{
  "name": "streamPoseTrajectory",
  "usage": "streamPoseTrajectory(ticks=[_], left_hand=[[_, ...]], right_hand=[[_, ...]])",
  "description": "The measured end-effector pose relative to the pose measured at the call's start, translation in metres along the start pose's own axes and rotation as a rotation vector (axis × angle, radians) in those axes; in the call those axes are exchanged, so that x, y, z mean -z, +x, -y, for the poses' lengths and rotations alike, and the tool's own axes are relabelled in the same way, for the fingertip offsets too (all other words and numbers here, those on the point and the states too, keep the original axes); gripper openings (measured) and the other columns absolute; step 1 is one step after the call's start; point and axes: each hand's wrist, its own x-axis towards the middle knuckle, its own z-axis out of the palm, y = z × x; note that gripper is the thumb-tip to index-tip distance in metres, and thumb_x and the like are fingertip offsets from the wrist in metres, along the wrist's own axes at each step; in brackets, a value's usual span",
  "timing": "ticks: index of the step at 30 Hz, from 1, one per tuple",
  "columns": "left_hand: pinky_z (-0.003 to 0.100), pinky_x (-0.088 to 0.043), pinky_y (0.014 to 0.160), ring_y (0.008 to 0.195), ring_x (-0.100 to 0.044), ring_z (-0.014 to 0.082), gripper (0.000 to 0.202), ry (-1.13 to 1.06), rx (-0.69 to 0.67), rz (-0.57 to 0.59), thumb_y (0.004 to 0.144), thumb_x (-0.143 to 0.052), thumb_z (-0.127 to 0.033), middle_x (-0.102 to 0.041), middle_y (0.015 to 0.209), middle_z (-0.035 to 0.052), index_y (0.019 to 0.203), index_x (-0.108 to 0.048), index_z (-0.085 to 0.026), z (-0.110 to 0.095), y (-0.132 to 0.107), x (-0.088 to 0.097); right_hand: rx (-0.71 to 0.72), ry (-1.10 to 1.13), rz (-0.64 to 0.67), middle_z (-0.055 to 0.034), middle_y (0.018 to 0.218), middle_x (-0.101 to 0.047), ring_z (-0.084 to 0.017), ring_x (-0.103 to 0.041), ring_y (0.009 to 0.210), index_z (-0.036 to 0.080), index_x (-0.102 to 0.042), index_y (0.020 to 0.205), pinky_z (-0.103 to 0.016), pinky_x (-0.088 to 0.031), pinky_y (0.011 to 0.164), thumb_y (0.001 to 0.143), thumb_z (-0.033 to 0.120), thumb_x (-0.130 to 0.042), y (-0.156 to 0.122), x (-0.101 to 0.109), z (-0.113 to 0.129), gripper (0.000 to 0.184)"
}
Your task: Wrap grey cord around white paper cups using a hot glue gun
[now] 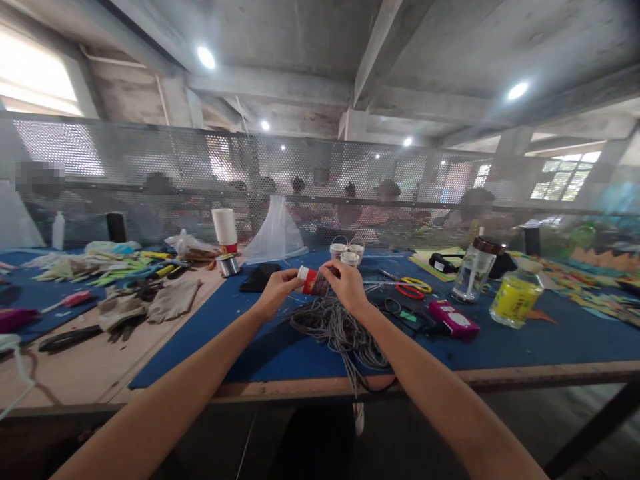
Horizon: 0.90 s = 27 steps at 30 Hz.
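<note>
Tilted on its side above the blue mat [195, 340], a red and white paper cup [309, 281] is gripped at its left end by my left hand [273, 293]. Grey cord [319, 285] is wrapped around the cup's right part. My right hand [347, 283] is closed at that wrapped end, its fingertips pinching the cord against the cup. Below both hands lies a loose tangled heap of the same grey cord [345, 330], with strands hanging over the table's front edge. Behind my right hand stand several small cups with thin handles [353, 252].
Scissors with red and yellow handles [413, 288], a purple box [453, 320], a glass bottle [473, 273] and a yellow-labelled bottle [515, 300] stand right. Left are a stack of paper cups [225, 227], a wire spool [229, 265], a black phone-like slab [260, 277] and gloves [174, 300].
</note>
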Motion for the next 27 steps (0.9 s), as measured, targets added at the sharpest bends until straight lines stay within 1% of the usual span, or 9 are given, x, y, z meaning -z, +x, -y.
streamPoseTrajectory(ticks=[5, 8, 18, 27], left_hand=[[0.025, -0.039, 0.059, 0.06, -0.055, 0.0146, 0.027, 0.049, -0.008, 0.03, 0.065, -0.065, -0.027, -0.068, 0.071, 0.002, 0.086, -0.073, -0.012, 0.0, -0.001, 0.001], [0.025, -0.04, 0.058, 0.058, -0.054, 0.0144, 0.028, 0.043, 0.002, 0.046, 0.065, -0.065, -0.027, -0.067, 0.069, 0.0018, 0.087, -0.073, -0.012, 0.0, -0.001, 0.002], [0.024, -0.038, 0.057, 0.057, -0.052, 0.0126, 0.021, 0.013, -0.004, 0.059, 0.065, -0.065, -0.025, -0.066, 0.067, 0.0, 0.08, -0.073, -0.014, -0.006, -0.004, -0.002], [0.025, -0.039, 0.059, 0.057, -0.053, 0.0123, 0.02, 0.009, 0.001, 0.07, 0.064, -0.067, -0.026, -0.066, 0.066, 0.0002, 0.079, -0.073, -0.015, -0.005, -0.003, -0.001]], right_hand=[[0.02, 0.019, -0.047, -0.0001, 0.078, -0.071, -0.015, -0.064, 0.071, 0.022, -0.07, 0.089, -0.023, -0.043, 0.067, 0.09, 0.04, -0.056, 0.001, 0.0, -0.002, 0.022], [0.0, 0.026, -0.059, 0.0005, 0.075, -0.07, -0.015, -0.064, 0.069, 0.023, -0.07, 0.087, -0.023, -0.042, 0.065, 0.089, 0.04, -0.058, 0.001, -0.001, -0.003, 0.021], [-0.013, 0.039, -0.055, 0.0018, 0.071, -0.067, -0.014, -0.062, 0.066, 0.023, -0.069, 0.085, -0.022, -0.041, 0.065, 0.089, 0.041, -0.057, 0.002, -0.005, -0.011, 0.022], [-0.046, 0.027, -0.038, 0.001, 0.068, -0.065, -0.014, -0.06, 0.064, 0.022, -0.069, 0.083, -0.022, -0.041, 0.063, 0.088, 0.039, -0.058, 0.002, -0.003, -0.009, 0.021]])
